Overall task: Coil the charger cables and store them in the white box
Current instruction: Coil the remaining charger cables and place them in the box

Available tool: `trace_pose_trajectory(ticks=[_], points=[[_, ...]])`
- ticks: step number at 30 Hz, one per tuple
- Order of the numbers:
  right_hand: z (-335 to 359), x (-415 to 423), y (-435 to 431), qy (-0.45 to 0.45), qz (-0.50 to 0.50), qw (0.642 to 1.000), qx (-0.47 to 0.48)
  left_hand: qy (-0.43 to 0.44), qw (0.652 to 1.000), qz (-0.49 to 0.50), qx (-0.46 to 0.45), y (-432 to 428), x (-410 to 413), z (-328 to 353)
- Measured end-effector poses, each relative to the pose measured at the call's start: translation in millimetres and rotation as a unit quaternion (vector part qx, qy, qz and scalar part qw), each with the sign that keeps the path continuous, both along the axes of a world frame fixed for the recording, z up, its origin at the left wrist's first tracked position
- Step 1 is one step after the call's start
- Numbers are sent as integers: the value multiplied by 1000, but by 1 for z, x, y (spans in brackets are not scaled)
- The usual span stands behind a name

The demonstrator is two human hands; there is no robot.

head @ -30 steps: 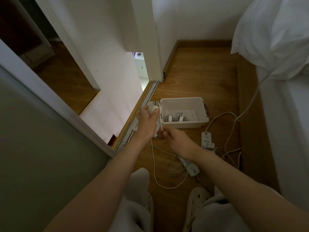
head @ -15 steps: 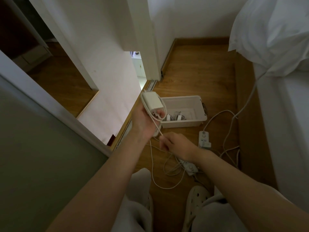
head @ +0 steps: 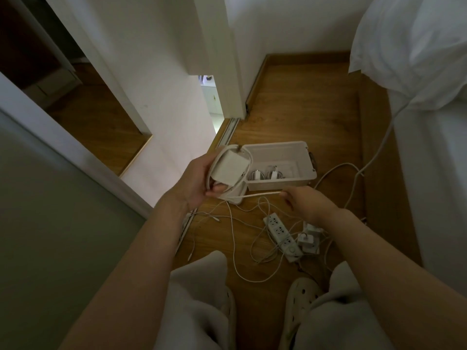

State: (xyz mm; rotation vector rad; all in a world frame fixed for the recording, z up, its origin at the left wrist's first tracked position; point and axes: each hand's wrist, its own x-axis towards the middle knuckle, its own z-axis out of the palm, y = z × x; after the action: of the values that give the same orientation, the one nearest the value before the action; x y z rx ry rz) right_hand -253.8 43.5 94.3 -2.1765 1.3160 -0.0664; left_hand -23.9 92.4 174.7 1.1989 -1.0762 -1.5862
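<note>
My left hand (head: 195, 181) holds a white square charger brick (head: 231, 168) with turns of its white cable (head: 260, 195) looped around it, just left of the white box (head: 281, 184). My right hand (head: 305, 204) pinches that cable and pulls it taut to the right, in front of the box. Inside the box lie two small coiled chargers (head: 265, 174). The rest of the cable trails in loose loops (head: 237, 248) on the wooden floor.
A white power strip (head: 281, 234) with plugged adapters (head: 309, 239) lies on the floor under my right forearm, with more cables running right toward the bed (head: 429, 147). A sliding door track (head: 225, 135) and white wall are on the left. My knees and slippers are below.
My left hand tilted the brick down and over. My right hand moved right and outward, drawing the cable into a taut line in front of the box.
</note>
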Motion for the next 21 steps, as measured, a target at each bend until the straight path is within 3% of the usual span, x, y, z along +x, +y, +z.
trace_pose_trajectory(ticks=[4, 6, 11, 17, 21], points=[[15, 1, -3, -39, -32, 995, -81, -248, 965, -77, 37, 11, 7, -6], [22, 7, -1, -40, -40, 990, -131, -310, 944, -95, 61, 14, 5, -11], [31, 21, 3, -31, -73, 981, -177, -337, 936, -63, 80, 11, 3, -16], [38, 31, 16, -59, -90, 978, -181, -396, 911, -108, 46, 11, -2, -27], [45, 40, 27, -91, -64, 979, -171, -419, 907, -48, 14, 5, 0, -34]])
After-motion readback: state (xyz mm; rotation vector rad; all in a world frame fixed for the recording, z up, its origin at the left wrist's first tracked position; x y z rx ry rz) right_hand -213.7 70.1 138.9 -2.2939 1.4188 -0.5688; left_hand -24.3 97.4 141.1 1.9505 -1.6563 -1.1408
